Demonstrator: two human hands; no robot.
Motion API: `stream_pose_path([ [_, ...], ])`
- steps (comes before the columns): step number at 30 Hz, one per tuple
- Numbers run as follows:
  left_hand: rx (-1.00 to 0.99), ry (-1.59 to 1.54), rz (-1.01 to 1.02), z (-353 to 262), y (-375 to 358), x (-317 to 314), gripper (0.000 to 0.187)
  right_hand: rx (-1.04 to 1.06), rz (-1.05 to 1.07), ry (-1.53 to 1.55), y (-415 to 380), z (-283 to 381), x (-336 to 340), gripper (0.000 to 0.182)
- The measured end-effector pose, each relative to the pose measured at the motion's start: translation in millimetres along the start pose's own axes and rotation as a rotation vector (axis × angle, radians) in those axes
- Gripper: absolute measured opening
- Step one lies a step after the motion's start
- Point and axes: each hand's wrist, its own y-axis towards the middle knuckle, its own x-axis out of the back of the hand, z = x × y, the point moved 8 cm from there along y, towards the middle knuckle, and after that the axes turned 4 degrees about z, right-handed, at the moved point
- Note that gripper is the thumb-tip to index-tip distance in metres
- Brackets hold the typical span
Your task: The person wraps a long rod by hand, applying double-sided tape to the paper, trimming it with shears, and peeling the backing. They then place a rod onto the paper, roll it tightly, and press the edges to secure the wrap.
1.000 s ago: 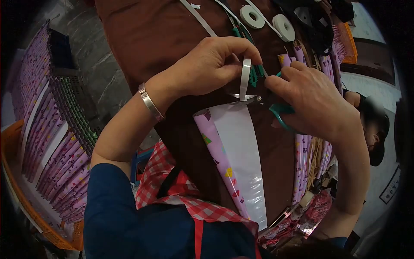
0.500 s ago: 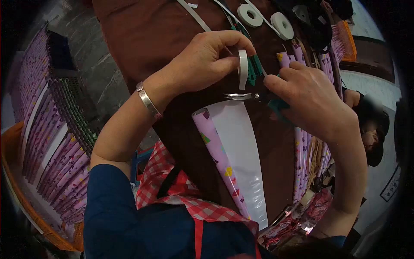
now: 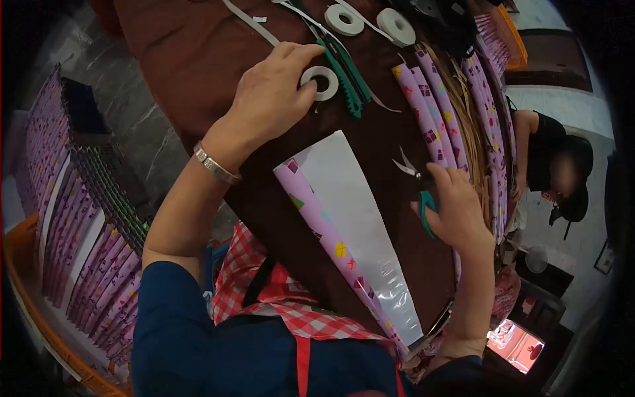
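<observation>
My left hand (image 3: 271,92) has its thumb and fingers apart, at the edge of a white roll of tape (image 3: 320,84) that lies flat on the brown-covered table (image 3: 264,198). Beside that roll is a green toothed tool (image 3: 350,83). My right hand (image 3: 456,212) grips scissors (image 3: 427,205) by their green handle, blades spread and pointing away from me. Between my hands, closer to my body, a purple patterned sheet (image 3: 357,178) lies with its white side up. Its left edge is rolled into a tube (image 3: 321,228).
Two more white tape rolls (image 3: 344,20) lie at the far edge. Patterned tubes (image 3: 433,109) and brown strips (image 3: 456,83) line the right side. An orange crate (image 3: 40,317) full of patterned pieces stands at left. Another person (image 3: 552,159) is at right.
The tape roll has gone from my left hand's pinch to lying flat on the table. My right hand and the scissors have moved down, towards me, apart from my left hand.
</observation>
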Motion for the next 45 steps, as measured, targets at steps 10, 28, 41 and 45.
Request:
stream_pose_path([
  [10, -0.305, -0.117, 0.263, -104, -85, -19, 0.018, -0.38, -0.056, 0.145, -146, -57, -87, 0.07],
  [28, -0.906, -0.145, 1.025, -311, -238, -173, 0.016, -0.755, -0.793, 0.268, -317, -27, -115, 0.032],
  [41, -1.04, -0.155, 1.294, -434, -346, -364, 0.01, -1.157, -1.011, 0.306, -510, 44, -231, 0.023],
  [45, -1.117, -0.018, 1.208, -442, -362, -393, 0.01, -1.122, -1.067, 0.284, -507, 44, -235, 0.015],
])
